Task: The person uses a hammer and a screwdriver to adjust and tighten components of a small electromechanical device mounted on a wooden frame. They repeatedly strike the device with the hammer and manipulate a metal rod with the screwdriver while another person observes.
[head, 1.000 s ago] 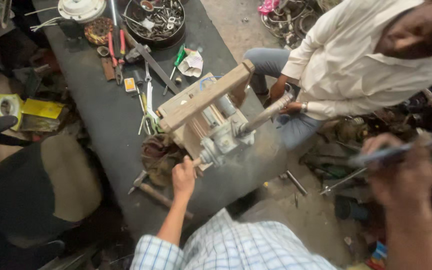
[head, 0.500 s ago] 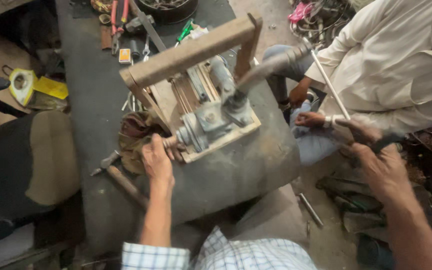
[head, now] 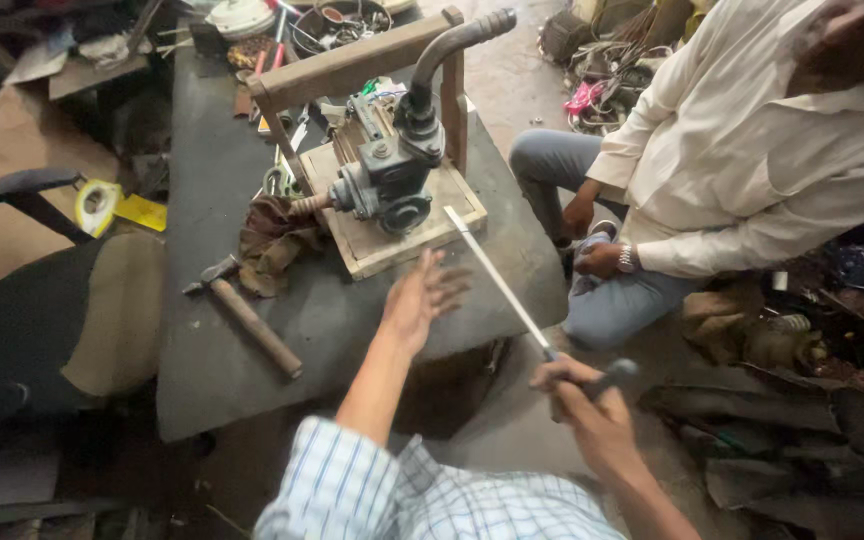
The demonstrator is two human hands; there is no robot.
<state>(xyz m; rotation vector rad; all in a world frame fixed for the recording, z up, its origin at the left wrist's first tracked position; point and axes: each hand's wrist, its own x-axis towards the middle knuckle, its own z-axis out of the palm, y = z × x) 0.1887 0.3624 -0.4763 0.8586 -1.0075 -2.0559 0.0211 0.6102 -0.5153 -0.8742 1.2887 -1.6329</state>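
Observation:
A grey pump with a curved pipe sits bolted to a wooden base under a wooden frame on a dark table. My left hand hovers over the table just in front of the base, fingers spread, holding nothing. My right hand is lower right, off the table edge, gripping the handle of a long thin metal rod whose tip points at the base's front right corner.
A hammer with a wooden handle and a brown rag lie left of the pump. Tools clutter the table's far end. Another person in a white shirt sits at right. A black chair stands at left.
My left hand has come off the pump's shaft end and drawn back toward me, open. My right hand has swung the rod down so its tip nears the wooden base.

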